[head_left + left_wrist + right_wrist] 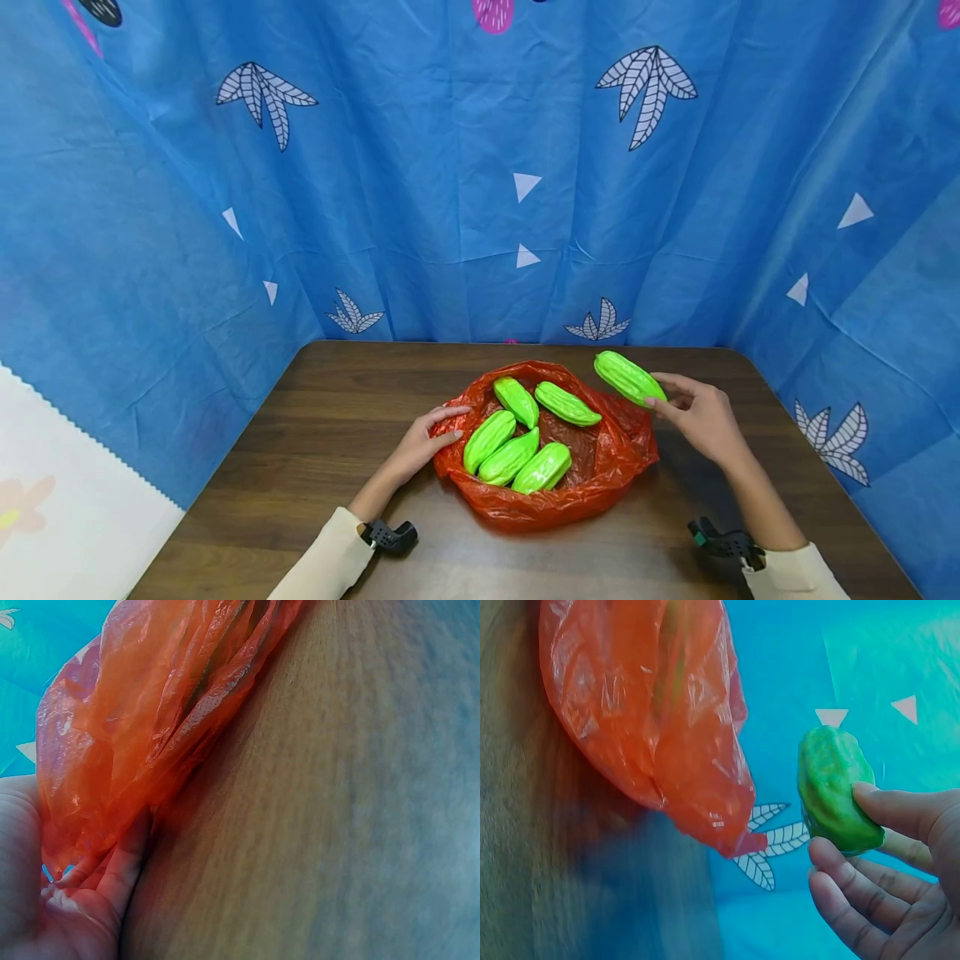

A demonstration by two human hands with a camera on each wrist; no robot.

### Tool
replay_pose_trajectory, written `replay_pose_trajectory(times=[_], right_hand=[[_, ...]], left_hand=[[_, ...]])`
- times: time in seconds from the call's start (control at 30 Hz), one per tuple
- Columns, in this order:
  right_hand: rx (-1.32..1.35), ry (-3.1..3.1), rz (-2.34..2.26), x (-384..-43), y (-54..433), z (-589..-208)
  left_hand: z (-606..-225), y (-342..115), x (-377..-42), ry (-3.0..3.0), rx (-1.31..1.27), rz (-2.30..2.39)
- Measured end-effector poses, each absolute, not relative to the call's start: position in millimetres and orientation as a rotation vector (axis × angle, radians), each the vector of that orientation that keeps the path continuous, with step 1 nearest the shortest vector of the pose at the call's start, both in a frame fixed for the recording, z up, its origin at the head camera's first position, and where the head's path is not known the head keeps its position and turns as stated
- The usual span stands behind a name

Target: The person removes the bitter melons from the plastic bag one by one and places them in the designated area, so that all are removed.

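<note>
A red plastic bag [525,517] lies open on the table with several bright green, ridged bitter melons [566,404] inside. My left hand [416,446] holds the bag's left edge, the film between thumb and fingers; in the left wrist view the bag [150,712] covers part of the fingers. My right hand [701,414] pinches one bitter melon [628,377] by its near end, raised beside the bag's back right rim. In the right wrist view the thumb presses this bitter melon [832,787] from one side, fingers behind and below it.
The dark wood table [300,500] ends at a blue curtain [487,208] with leaf prints, which also runs along the sides. A white cloth [67,500] with a scalloped edge hangs at the left. The bag's twisted corner [742,840] sticks out toward the right hand.
</note>
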State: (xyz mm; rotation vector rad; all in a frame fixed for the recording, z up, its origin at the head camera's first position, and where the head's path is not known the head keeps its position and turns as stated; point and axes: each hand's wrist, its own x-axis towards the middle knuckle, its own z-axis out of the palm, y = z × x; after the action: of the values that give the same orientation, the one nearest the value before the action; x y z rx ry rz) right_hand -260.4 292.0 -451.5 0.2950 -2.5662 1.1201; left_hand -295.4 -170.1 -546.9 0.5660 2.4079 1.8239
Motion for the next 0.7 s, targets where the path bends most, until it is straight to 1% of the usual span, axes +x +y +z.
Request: replay_pose_trajectory(times=[0.3,0.7], right_hand=[[0.239,-2.560,1.095,-263.9,302.2,-453.0],[0.143,-2.549,1.120,-271.6,318.4,-471.0]], left_hand=[[-546.5,-170.8,-296.6,2.403,0.559,1.822],[-544.5,-169.9,-294.2,2.402,0.566,1.815]])
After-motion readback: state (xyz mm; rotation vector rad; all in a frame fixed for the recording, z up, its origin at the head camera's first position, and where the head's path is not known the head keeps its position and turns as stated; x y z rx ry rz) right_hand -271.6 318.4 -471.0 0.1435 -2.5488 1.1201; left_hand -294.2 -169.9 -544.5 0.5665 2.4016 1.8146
